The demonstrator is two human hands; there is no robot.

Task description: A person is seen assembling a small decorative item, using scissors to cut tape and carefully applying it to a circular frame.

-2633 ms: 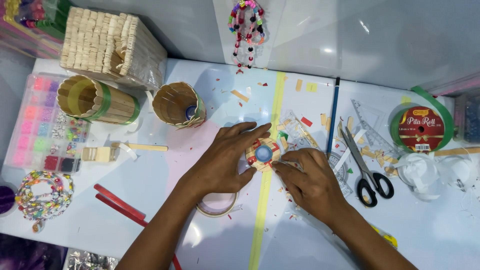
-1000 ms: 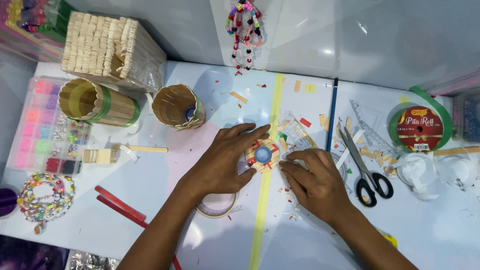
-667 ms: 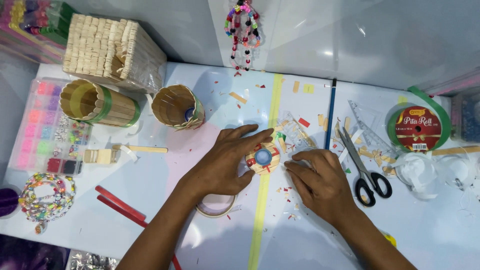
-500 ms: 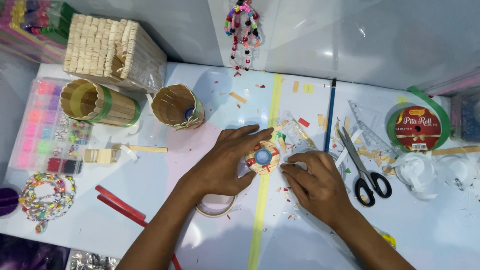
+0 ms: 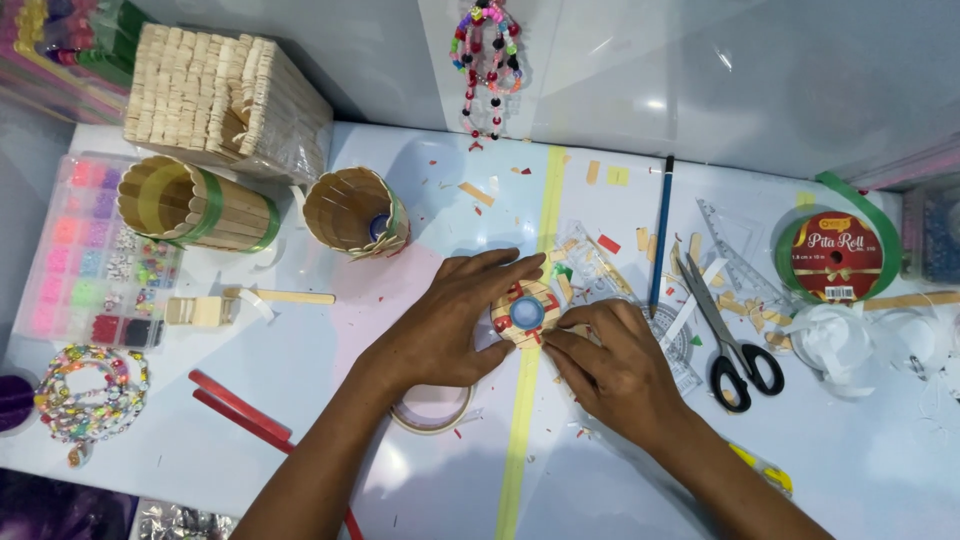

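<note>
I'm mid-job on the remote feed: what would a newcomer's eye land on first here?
First, the two hands at the table's centre: the left hand and right hand press together on a small round craft piece with a blue centre, lying on the yellow tape stripe. Next, the block of wooden sticks at the far left, and the black-handled scissors right of the hands.

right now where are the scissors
In the head view the black-handled scissors lie on the table's right side, just right of the right hand, between the blue pencil and the ribbon roll.
</note>
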